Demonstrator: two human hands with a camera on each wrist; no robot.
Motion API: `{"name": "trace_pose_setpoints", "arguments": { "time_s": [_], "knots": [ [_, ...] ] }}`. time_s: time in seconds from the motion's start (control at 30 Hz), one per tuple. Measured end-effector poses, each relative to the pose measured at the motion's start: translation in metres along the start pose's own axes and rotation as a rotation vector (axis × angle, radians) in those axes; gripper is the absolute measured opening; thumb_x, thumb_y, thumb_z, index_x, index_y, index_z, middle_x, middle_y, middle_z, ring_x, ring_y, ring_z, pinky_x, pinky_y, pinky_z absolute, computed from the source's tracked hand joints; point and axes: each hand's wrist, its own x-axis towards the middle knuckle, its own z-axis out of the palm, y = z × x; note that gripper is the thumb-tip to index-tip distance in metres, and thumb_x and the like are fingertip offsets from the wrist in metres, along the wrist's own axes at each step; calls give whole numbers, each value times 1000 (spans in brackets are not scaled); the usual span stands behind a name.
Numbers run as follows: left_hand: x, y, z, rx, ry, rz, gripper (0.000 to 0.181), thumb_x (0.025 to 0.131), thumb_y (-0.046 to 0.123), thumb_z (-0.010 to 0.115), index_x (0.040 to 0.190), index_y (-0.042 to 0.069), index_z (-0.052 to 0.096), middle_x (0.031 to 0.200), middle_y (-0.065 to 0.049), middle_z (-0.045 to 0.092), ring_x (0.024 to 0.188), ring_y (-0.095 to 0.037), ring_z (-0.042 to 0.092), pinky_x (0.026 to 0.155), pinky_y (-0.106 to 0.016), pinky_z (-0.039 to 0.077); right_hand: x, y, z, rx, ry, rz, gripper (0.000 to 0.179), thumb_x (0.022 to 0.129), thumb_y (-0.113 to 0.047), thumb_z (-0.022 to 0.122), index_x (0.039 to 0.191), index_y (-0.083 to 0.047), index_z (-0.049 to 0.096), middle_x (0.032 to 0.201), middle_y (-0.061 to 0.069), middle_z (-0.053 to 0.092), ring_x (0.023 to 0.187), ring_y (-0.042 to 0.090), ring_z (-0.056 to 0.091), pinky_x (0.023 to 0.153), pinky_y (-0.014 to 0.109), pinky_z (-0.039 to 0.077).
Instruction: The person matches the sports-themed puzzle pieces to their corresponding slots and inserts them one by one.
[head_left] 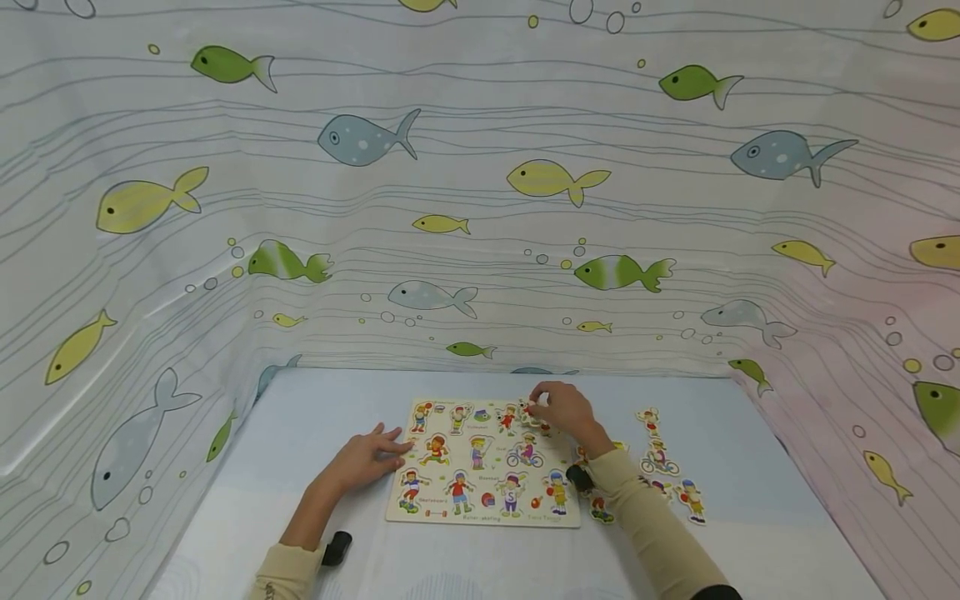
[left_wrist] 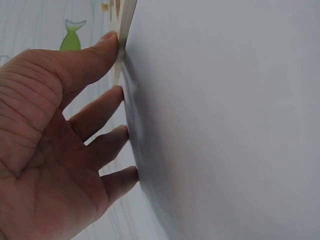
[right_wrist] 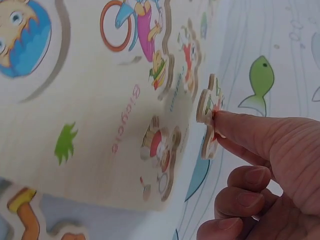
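Note:
A wooden puzzle board [head_left: 483, 508] printed with sports children lies flat on the pale blue table. My left hand [head_left: 369, 454] rests flat beside the board's left edge with its fingers straight. In the left wrist view the fingertips [left_wrist: 112, 42] press against the board's thin edge [left_wrist: 126, 20]. My right hand [head_left: 561, 408] hovers over the board's far right corner. It pinches a small wooden figure piece [right_wrist: 207, 117] between thumb and forefinger, held just above the board [right_wrist: 95, 105] near an empty cut-out.
Several loose figure pieces [head_left: 662, 460] lie on the table to the right of the board. A fish-print curtain [head_left: 480, 208] walls the table at the back and on both sides. Bare table [head_left: 315, 408] lies left of the board.

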Motion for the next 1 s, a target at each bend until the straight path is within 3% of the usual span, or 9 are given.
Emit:
{"name": "trace_pose_setpoints", "arguments": {
  "time_s": [0.17,0.53,1.0],
  "knots": [
    [0,2,-1,-9,0,-12,31,88,23,74,117,12,73,139,-17,54,136,-50,34,107,-65,29,2,-6,6,8,-6,-26,15,93,-26,70,103,-16,72,70,-3,56,50,15,51,42,28,33],
    [-1,3,0,-16,3,-20,31,88,23,74,118,13,73,139,-17,54,137,-49,33,107,-65,28,8,-18,18,-12,-40,-6,14,92,-28,70,103,-18,72,84,-3,63,63,13,52,48,30,39],
    [-1,1,1,-8,3,-9,31,88,26,74,118,15,73,139,-16,55,136,-49,34,107,-65,29,10,-29,27,-25,-61,-12,13,92,-27,71,100,-17,72,84,-3,63,63,14,51,51,30,40]
  ]
}}
